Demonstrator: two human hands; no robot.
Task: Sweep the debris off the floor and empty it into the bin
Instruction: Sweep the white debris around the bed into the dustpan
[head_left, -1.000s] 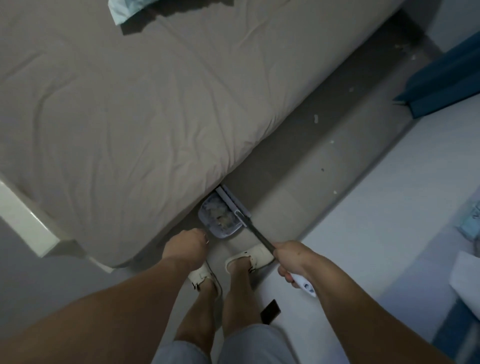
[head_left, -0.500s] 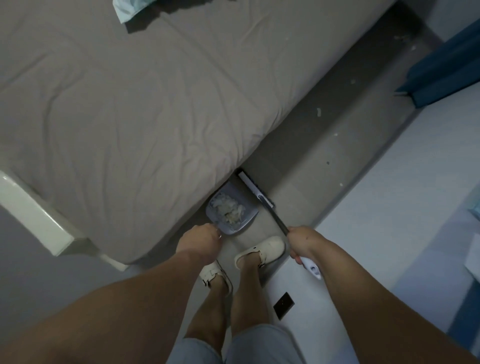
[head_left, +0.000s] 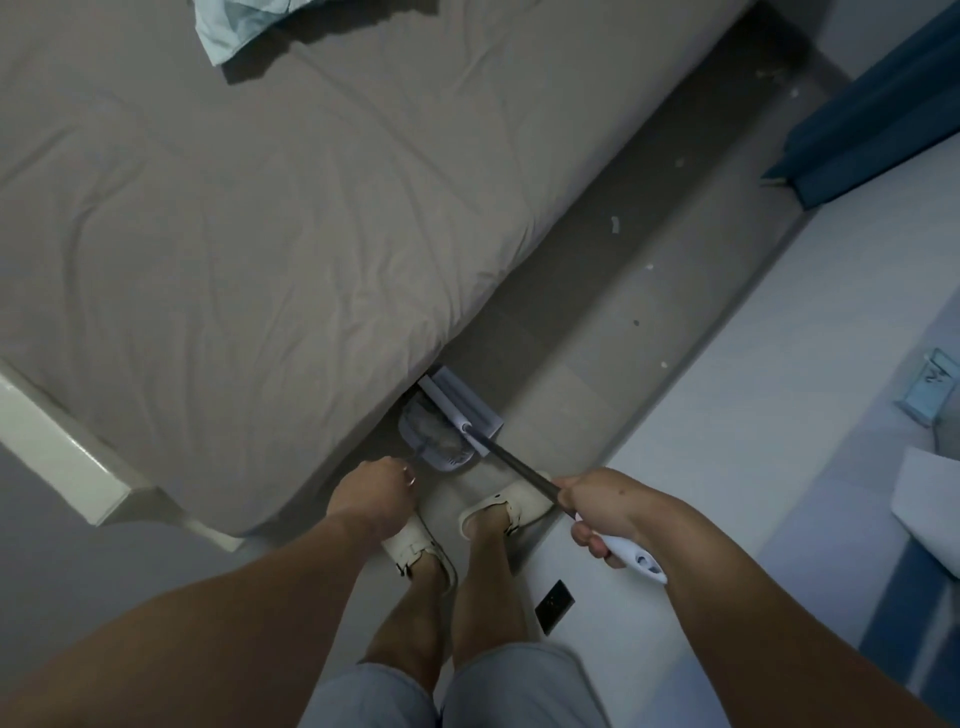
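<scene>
The left hand (head_left: 371, 493) curls around the handle of a small grey-blue plastic dustpan (head_left: 434, 441), which sits on the floor just ahead of it, tucked against the edge of the bed (head_left: 260, 208). The right hand (head_left: 605, 512) grips the white-ended dark shaft of a flat-headed broom (head_left: 460, 408); its head lies across the pan's far side, beyond both hands. Pale debris in the pan is blurred. Small white scraps (head_left: 614, 224) lie well ahead of the right hand along the grey floor strip (head_left: 571, 338). The pan looks light and rigid, but its loose, fluffy load would probably spill if tipped, so it is best carried level by the handle.
</scene>
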